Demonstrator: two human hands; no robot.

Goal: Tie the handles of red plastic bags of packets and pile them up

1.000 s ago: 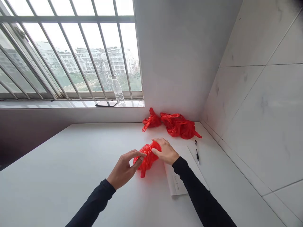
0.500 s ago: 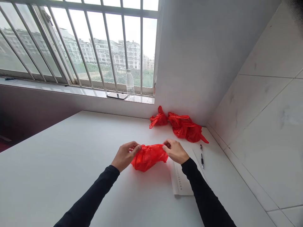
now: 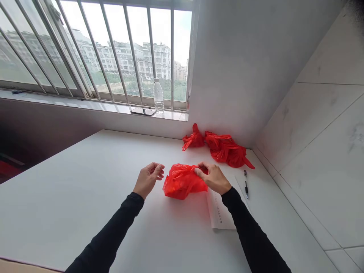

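A crumpled red plastic bag (image 3: 182,184) rests on the white table (image 3: 113,220), its thin film bunched up. My right hand (image 3: 213,176) pinches the bag's upper right edge between thumb and fingers. To the left of the bag, my left hand (image 3: 149,179) is apart from it, fingers loosely curled and holding nothing. Under my right forearm lies a paper notebook (image 3: 220,212) with a column of small marks, partly covered by the arm and the bag. What the bag contains, if anything, I cannot make out.
Two more red bags, a small one (image 3: 195,140) and a larger one (image 3: 227,151), lie against the back wall. A black pen (image 3: 246,185) is right of the notebook. On the windowsill stand a clear bottle (image 3: 158,96) and a flat phone (image 3: 142,111). A tiled wall (image 3: 321,167) bounds the right.
My left hand has let go of the bag's left edge and drawn away from it. The right hand keeps its grip. The view has shifted slightly.
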